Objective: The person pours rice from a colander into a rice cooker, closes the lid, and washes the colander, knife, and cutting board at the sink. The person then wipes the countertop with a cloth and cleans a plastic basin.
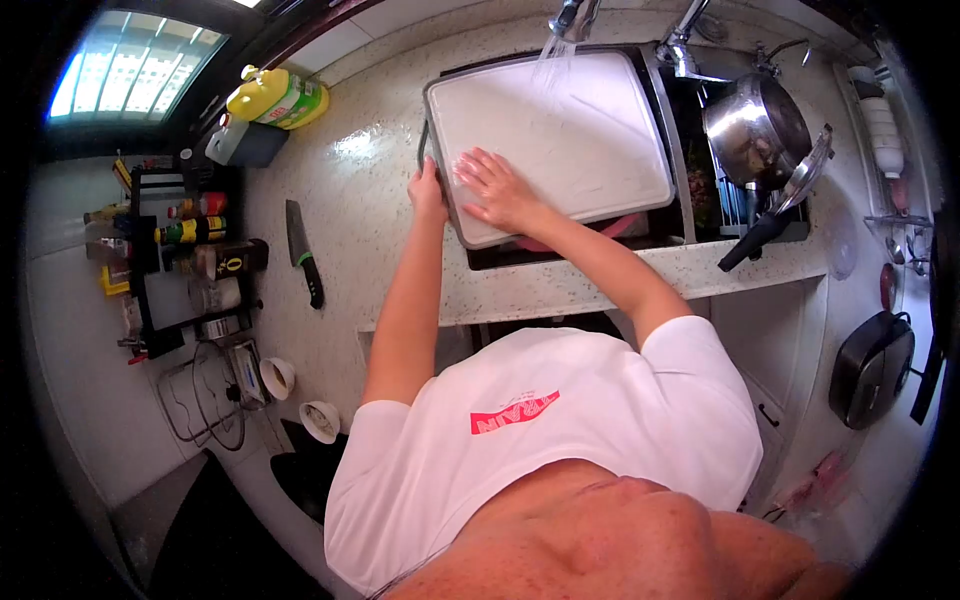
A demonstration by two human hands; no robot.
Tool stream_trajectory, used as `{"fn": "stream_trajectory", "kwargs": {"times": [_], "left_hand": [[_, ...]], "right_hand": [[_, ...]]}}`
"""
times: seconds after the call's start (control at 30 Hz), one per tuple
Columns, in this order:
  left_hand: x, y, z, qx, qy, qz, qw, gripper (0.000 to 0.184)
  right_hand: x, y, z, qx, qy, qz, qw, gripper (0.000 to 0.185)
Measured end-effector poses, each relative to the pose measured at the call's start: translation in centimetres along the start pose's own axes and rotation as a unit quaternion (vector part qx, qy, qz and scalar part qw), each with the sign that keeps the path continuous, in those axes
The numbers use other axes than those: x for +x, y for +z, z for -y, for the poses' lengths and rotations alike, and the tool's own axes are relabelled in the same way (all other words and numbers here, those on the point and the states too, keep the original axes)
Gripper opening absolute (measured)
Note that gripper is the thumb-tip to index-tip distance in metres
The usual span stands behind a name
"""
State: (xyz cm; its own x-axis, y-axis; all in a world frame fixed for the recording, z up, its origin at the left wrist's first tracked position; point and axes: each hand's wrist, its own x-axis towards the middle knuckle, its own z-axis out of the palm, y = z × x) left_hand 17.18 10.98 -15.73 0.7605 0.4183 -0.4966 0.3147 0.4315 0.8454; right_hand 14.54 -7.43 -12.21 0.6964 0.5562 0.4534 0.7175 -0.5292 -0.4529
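A large white cutting board with a grey rim lies tilted over the sink, and water streams onto its far part from the faucet. My left hand grips the board's left edge beside its handle, fingers partly hidden behind the rim. Flat on the wet surface near that same edge rests my right hand, its fingers spread. Under the near edge of the board a pink rim shows; what it belongs to is mostly hidden.
A knife with a black and green handle lies on the left counter. Behind it stand a yellow bottle and a dark container. A steel pot sits right of the sink. A bottle rack is at far left.
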Motion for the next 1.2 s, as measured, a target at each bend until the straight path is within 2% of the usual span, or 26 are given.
{"fn": "stream_trajectory", "kwargs": {"times": [0.07,0.13,0.23,0.27,0.3,0.33,0.37,0.4,0.43,0.5,0.57,0.63,0.7,0.77,0.83,0.87,0.93,1.0,1.07,1.13,1.17,1.2], "left_hand": [[0.0,-0.3,-0.3,0.078,-0.025,-0.040,0.996,0.036],[-1.5,0.7,-0.9,0.062,-0.011,-0.036,0.997,0.034],[-0.9,0.2,-0.1,0.047,-0.005,-0.018,0.999,0.033],[-0.2,-0.4,0.1,0.051,-0.012,-0.006,0.999,0.033],[0.1,-0.3,-0.1,0.067,-0.016,-0.020,0.997,0.033],[0.0,-0.1,0.0,0.080,-0.020,-0.039,0.996,0.034],[-4.2,2.1,-2.9,0.062,-0.044,-0.044,0.996,0.032],[-2.0,1.0,-1.3,0.040,-0.032,-0.042,0.998,0.029],[-2.1,0.8,-1.4,0.009,-0.033,0.008,0.999,0.028],[-1.7,0.4,-1.3,-0.012,-0.062,0.007,0.998,0.025],[-1.6,-0.2,-1.3,-0.040,-0.070,0.012,0.997,0.025],[-1.3,-0.9,-0.8,-0.139,-0.126,0.091,0.978,0.029],[-1.9,-1.1,-1.2,-0.169,-0.124,0.094,0.973,0.032],[-3.3,-0.1,-2.3,-0.187,-0.131,0.107,0.968,0.034],[-6.9,2.6,-6.4,-0.152,-0.034,0.106,0.982,0.033],[-8.1,3.5,-8.0,-0.144,-0.039,0.118,0.982,0.033],[-10.6,4.3,-11.0,-0.097,-0.010,0.147,0.984,0.032],[-14.3,4.8,-14.1,-0.086,0.026,0.170,0.981,0.031],[-18.0,5.9,-16.6,-0.099,0.091,0.104,0.986,0.027],[-18.9,4.0,-17.8,-0.037,0.159,0.128,0.978,0.023],[-22.0,5.8,-18.8,-0.013,0.177,0.084,0.981,0.020],[-23.0,5.4,-18.8,0.002,0.181,0.094,0.979,0.020]], "right_hand": [[-2.1,-2.9,-2.5,0.009,-0.011,0.018,1.000,0.057],[-3.7,-6.4,-6.9,0.005,0.019,0.004,1.000,0.051],[-6.4,-11.3,-13.1,-0.175,0.153,-0.049,0.971,0.044],[-7.9,-11.0,-17.3,-0.143,0.178,-0.083,0.970,0.042],[-9.5,-11.9,-20.2,-0.100,0.260,-0.102,0.955,0.042],[-9.9,-12.4,-22.4,0.031,0.284,-0.228,0.931,0.041],[-9.4,-14.3,-23.1,0.024,0.382,-0.253,0.889,0.041],[-9.2,-15.4,-23.2,0.204,0.437,-0.331,0.811,0.043],[-9.0,-16.5,-23.4,0.358,0.464,-0.434,0.684,0.046],[-9.7,-18.3,-27.1,0.384,0.521,-0.405,0.646,0.045],[-7.3,-19.8,-27.8,0.355,0.561,-0.427,0.614,0.047],[-5.0,-20.7,-28.3,0.352,0.577,-0.436,0.593,0.049],[-2.8,-21.2,-28.3,0.386,0.587,-0.445,0.556,0.050],[-2.7,-21.1,-29.8,0.420,0.579,-0.428,0.553,0.045],[-2.8,-20.7,-30.3,0.412,0.591,-0.428,0.545,0.042],[-3.2,-20.5,-30.3,0.401,0.597,-0.429,0.546,0.040],[-4.7,-20.1,-27.6,0.409,0.541,-0.403,0.614,0.034],[-4.8,-19.7,-23.8,0.354,0.542,-0.329,0.688,0.030],[-7.0,-17.6,-23.5,0.424,0.467,-0.229,0.742,0.030],[-6.3,-17.0,-19.2,0.444,0.461,-0.127,0.758,0.033],[-5.9,-15.9,-18.3,0.425,0.479,-0.089,0.763,0.036],[-5.5,-15.1,-18.0,0.404,0.494,-0.051,0.768,0.040]]}}
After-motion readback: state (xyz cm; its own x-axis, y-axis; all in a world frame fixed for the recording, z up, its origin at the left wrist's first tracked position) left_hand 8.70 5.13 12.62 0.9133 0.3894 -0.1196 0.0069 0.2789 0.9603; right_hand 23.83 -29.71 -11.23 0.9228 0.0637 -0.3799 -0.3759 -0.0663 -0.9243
